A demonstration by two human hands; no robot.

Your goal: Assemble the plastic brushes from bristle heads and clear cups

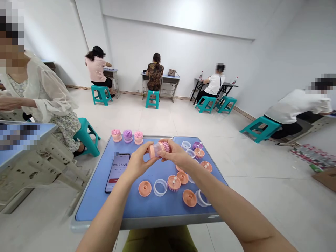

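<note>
My left hand (140, 157) is closed around the peach base end of a round bristle brush (156, 149), held on its side above the table. On its other end, with pink-purple bristles, my right hand (175, 154) is closed. A translucent ring shows between the peach parts of this brush. Below my hands lie a peach cap (145, 188), a clear ring (160, 187) and an upturned peach bristle head (174, 182) with a small white piece in it. My right forearm partly covers other parts, including a clear ring (202, 198) beside a peach cap (189, 198).
Three assembled brushes (127, 136) stand at the blue table's (105, 206) back left edge. A phone (118, 173) running a timer lies on the left. More rings and a purple bristle head (197, 145) sit back right. Several people sit at other desks; one (47, 87) is close on the left.
</note>
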